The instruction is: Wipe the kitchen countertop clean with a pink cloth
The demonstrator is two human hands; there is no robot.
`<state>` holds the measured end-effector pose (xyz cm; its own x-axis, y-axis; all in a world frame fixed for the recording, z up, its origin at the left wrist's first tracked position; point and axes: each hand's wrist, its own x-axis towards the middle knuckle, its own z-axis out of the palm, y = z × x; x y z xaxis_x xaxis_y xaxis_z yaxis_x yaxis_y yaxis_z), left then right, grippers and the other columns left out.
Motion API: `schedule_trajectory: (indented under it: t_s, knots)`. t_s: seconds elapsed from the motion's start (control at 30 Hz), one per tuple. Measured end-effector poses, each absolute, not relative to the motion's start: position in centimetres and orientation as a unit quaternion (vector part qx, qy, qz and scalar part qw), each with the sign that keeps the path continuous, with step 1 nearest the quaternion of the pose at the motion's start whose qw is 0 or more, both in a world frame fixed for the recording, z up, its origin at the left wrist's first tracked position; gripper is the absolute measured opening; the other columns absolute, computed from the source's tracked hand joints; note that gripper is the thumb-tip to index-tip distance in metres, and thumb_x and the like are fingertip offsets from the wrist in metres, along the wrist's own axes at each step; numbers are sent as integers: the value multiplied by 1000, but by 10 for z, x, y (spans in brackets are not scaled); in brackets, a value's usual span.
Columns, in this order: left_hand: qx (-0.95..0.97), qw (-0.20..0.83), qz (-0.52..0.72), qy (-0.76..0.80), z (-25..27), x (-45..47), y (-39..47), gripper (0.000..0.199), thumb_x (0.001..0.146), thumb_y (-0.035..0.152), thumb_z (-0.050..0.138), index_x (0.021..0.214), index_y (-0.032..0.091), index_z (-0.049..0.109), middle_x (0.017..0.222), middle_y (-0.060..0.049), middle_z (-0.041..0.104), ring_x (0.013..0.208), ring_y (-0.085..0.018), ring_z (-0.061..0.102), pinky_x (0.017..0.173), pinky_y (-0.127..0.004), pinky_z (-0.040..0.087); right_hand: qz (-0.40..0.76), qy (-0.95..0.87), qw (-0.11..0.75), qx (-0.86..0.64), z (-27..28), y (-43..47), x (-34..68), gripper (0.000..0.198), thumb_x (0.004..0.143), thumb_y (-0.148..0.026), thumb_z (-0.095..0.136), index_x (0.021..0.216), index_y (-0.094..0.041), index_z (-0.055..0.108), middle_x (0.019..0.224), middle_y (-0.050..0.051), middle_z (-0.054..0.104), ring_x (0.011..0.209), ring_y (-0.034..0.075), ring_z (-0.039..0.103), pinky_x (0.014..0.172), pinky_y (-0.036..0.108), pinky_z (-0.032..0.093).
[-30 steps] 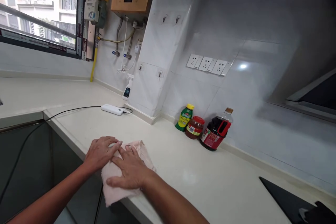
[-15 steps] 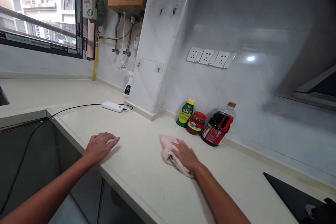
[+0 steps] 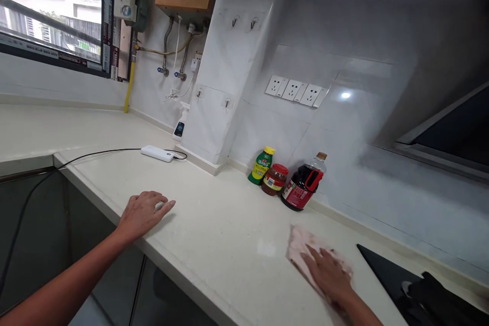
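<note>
A pale pink cloth, creased and slightly blurred, lies on the white countertop. On top of it rests my right hand, fingers spread, holding the cloth against the surface. My left hand is at the front edge of the counter on the left, its thumb apart from its loosely bent fingers. A small pale patch shows between thumb and fingers; I cannot tell whether it is bare counter. Beyond the cloth stand a green bottle with a yellow cap, a red-lidded jar and a large dark sauce bottle.
A white power bank with a black cable lies at the far left, near a spray bottle. At right are a black cooktop and dark fabric. Wall sockets sit above the bottles.
My right hand has slid the cloth rightward and nearer along the counter, towards the cooktop. The view has turned a little to the right. My left hand keeps nearly the same place.
</note>
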<state>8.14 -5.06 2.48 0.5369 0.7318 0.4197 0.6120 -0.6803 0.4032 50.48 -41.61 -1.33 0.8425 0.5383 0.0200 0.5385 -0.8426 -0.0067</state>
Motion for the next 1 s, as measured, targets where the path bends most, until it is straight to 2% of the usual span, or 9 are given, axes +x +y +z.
schedule_trajectory:
  t_s: [0.17, 0.23, 0.33, 0.4, 0.5, 0.63, 0.7, 0.8, 1.0]
  knots:
    - [873, 111, 287, 378, 25, 81, -53, 51, 94, 66, 37, 103, 30, 72, 125, -5, 71, 125, -30, 57, 101, -49, 39, 94, -453, -20, -886, 25, -343, 384, 78, 92, -75, 34, 158, -34, 23, 167, 3, 5, 151, 35, -5, 122, 58, 6]
    - [874, 109, 290, 373, 25, 81, -53, 51, 94, 66, 38, 105, 30, 72, 126, -4, 71, 125, -30, 56, 101, -49, 39, 145, -523, -5, -840, 44, -306, 337, 83, 90, -78, 42, 159, -36, 21, 167, 5, -3, 148, 35, -16, 121, 60, -3]
    - [873, 100, 296, 375, 23, 81, -51, 51, 94, 65, 37, 105, 30, 72, 125, -4, 71, 125, -30, 57, 100, -48, 41, 163, -643, 31, -748, 58, -243, 286, 90, 85, -83, 51, 158, -39, 22, 166, 8, -6, 146, 40, -21, 117, 65, -9]
    - [870, 100, 295, 381, 21, 80, -48, 52, 94, 65, 35, 107, 29, 71, 125, -5, 71, 124, -29, 58, 101, -47, 41, 145, -719, 64, -677, 56, -200, 266, 88, 85, -85, 50, 157, -41, 24, 167, 9, -3, 147, 41, -17, 117, 66, -8]
    - [860, 109, 298, 399, 17, 80, -42, 55, 96, 62, 31, 120, 27, 66, 132, -7, 68, 127, -29, 58, 104, -48, 42, 96, -784, 93, -606, 49, -143, 260, 72, 93, -78, 43, 154, -39, 33, 167, 8, 11, 151, 40, -1, 119, 65, 1]
    - [852, 110, 305, 412, 13, 78, -36, 59, 97, 59, 28, 137, 26, 57, 144, -9, 59, 134, -30, 53, 106, -52, 43, 30, -766, 78, -638, 47, -97, 302, 54, 102, -63, 39, 150, -39, 39, 164, 1, 25, 150, 24, 18, 123, 51, 12]
    - [852, 109, 301, 414, 13, 78, -34, 59, 96, 61, 29, 133, 27, 60, 144, -8, 59, 135, -31, 53, 106, -54, 44, 16, -725, 79, -684, 47, -93, 341, 51, 103, -58, 37, 150, -38, 39, 163, 0, 27, 149, 22, 21, 122, 49, 16]
    - [859, 119, 284, 409, 15, 77, -34, 56, 97, 61, 29, 120, 30, 68, 134, -6, 67, 129, -30, 57, 105, -54, 45, 3, -648, 85, -757, 43, -110, 410, 54, 104, -55, 31, 152, -32, 37, 162, 4, 29, 149, 25, 23, 121, 52, 17]
    - [854, 141, 260, 428, 14, 76, -27, 53, 95, 62, 34, 112, 30, 72, 128, -3, 70, 126, -28, 59, 109, -50, 43, -33, -509, 62, -858, 21, -202, 528, 59, 103, -51, 28, 154, -22, 36, 162, 9, 29, 148, 28, 25, 120, 54, 21]
